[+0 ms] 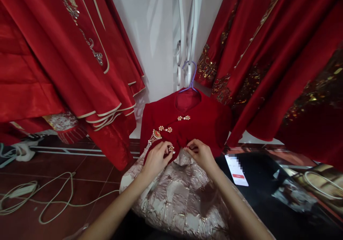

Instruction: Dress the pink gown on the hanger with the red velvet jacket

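A dark red jacket (209,125) hangs on a purple hanger (192,79), its front facing me. Jewelled flower clasps (184,118) run down the front, and a fan-shaped jewelled ornament (156,135) sits at the left. My left hand (157,158) is closed at the jacket's lower front edge, with a flower clasp (171,149) showing at its fingertips. Facing it, my right hand (201,154) pinches at the jacket's front just to the right; whatever lies between those fingertips is too small to make out. Pale patterned fabric (179,197) with a metallic sheen spreads below both hands.
Red embroidered garments hang at the left (80,54) and right (257,54). A phone (237,170) lies on a black surface (262,197) beside a clear plastic bag (294,195). A white cable (57,200) loops over the tiled floor (88,175).
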A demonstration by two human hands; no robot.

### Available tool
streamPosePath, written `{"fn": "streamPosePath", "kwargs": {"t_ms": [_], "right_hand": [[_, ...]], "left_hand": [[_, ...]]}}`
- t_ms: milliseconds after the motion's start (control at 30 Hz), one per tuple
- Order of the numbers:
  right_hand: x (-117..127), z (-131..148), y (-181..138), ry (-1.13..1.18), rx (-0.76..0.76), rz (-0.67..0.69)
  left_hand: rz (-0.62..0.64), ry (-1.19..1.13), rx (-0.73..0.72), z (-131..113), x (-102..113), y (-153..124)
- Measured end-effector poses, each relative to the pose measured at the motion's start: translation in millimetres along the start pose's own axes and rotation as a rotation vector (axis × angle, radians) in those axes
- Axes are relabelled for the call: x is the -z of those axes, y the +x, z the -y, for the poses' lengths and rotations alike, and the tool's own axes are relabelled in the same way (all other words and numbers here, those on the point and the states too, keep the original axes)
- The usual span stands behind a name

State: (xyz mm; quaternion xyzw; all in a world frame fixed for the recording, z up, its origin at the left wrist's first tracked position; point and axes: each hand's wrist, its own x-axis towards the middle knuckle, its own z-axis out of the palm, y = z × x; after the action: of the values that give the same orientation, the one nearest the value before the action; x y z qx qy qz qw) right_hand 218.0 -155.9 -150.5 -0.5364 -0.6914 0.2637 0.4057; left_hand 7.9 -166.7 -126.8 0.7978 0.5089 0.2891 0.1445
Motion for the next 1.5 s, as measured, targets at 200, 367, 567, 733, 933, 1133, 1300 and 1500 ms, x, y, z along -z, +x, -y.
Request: {"fn": "streamPosePath", "kwargs": {"t_ms": [200, 367, 567, 733, 933, 1133, 1300, 1500], "right_hand": [[0.2, 30.6, -7.9, 0.459, -0.084, 0.425], [-17.8, 20.7, -4.9, 0.472, -0.120, 0.149], [-25.1, 11.3, -4.2, 0.412, -0.087, 0.048], [-29.5, 14.9, -7.6, 0.375, -0.060, 0.075], [-31.7, 18.7, -9.2, 0.331, -0.050, 0.032], [-32.8, 23.5, -11.6, 0.277, -0.002, -0.014], [-34.0, 24.7, -12.2, 0.272, 0.007, -0.030], [-33.9, 22.6, -13.1, 0.284, 0.016, -0.030]], "left_hand": [[0.003, -0.030, -0.028, 5.9, -4.8, -4.0], [-0.093, -0.008, -0.040, 6.9, -4.1, -5.9], [-0.130, -0.052, -0.080, 3.4, -2.6, -7.9], [-0.105, -0.094, 0.001, -1.5, -1.3, -7.6], [-0.068, -0.082, 0.076, -4.8, 2.1, -6.4], [-0.069, -0.087, 0.141, -8.6, 2.6, -6.2], [-0.039, -0.328, 0.193, -3.9, -4.2, -3.9], [-0.021, -0.528, 0.269, 0.4, -7.9, -4.0]]}}
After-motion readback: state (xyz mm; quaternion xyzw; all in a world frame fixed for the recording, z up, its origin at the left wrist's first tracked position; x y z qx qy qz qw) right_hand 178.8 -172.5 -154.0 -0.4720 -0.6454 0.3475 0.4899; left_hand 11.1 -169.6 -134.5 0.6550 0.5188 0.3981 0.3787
